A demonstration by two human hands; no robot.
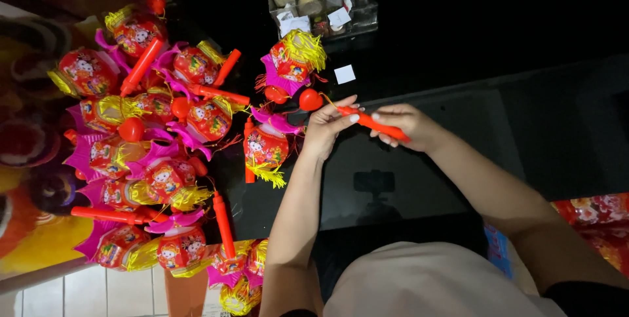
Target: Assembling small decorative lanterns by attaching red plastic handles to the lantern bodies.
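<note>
A slim red plastic handle stick (370, 122) lies crosswise between the person's two hands, raised just above the dark glossy tabletop (458, 159). The left hand (327, 127) has its fingers pinched together on the stick's near end, where a thin yellow string runs to a small round red bulb (310, 99). The right hand (407, 123) is curled closed around the stick's other end.

Just beside the left hand sit two small red paper lanterns with yellow tassels and magenta fringe, one (293, 60) above the bulb and one (265, 150) below it. Farther left, a large heap of similar lanterns with red sticks (151, 146) covers the table's end. At the table's far edge stands a clear plastic organiser box (321, 2) holding tape and small bits, with a small white paper square (344, 74) near it.
</note>
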